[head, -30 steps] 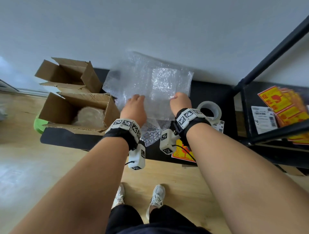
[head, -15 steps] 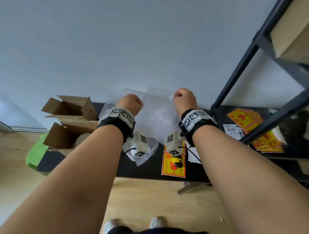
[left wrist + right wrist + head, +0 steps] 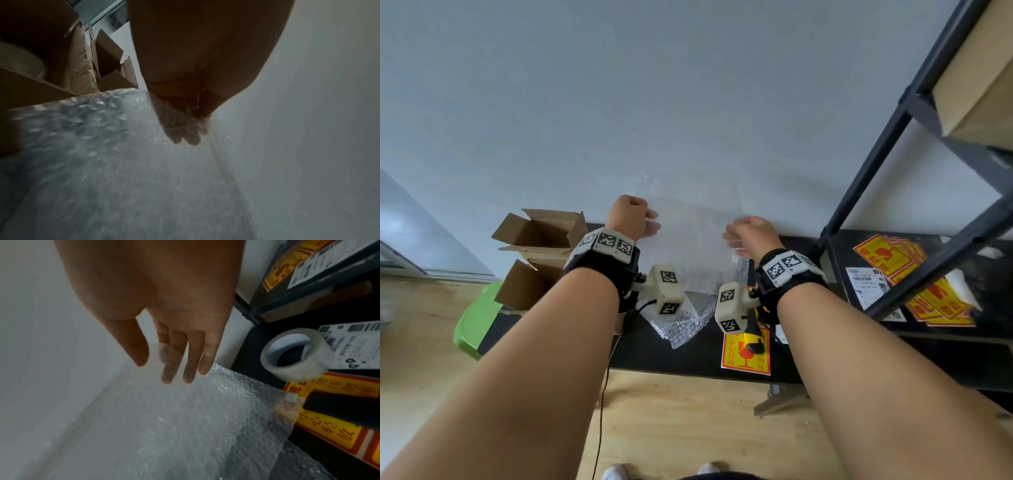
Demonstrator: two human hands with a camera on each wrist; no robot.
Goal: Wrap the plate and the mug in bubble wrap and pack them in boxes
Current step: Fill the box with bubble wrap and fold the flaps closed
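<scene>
I hold a clear bubble wrap sheet (image 3: 693, 236) upright in front of the wall, above the black table (image 3: 688, 359). My left hand (image 3: 649, 222) pinches its upper left edge. In the left wrist view the fingers (image 3: 183, 131) show through the sheet (image 3: 123, 178). My right hand (image 3: 734, 240) pinches the upper right edge, thumb in front and two fingers (image 3: 168, 373) behind the sheet (image 3: 164, 426). More bubble wrap (image 3: 683, 325) lies crumpled on the table under my wrists. No plate or mug is in view.
Two open cardboard boxes (image 3: 541, 236) stand at the table's left end, with a green stool (image 3: 477, 318) below. A tape roll (image 3: 296, 353), yellow fragile stickers (image 3: 746, 353) and a black tool (image 3: 751, 339) lie right of the wrap. A dark shelf rack (image 3: 887, 157) stands at the right.
Both hands have lifted the bubble wrap sheet off the table and raised it before the wall. The hands moved apart, and the head view tilted upward.
</scene>
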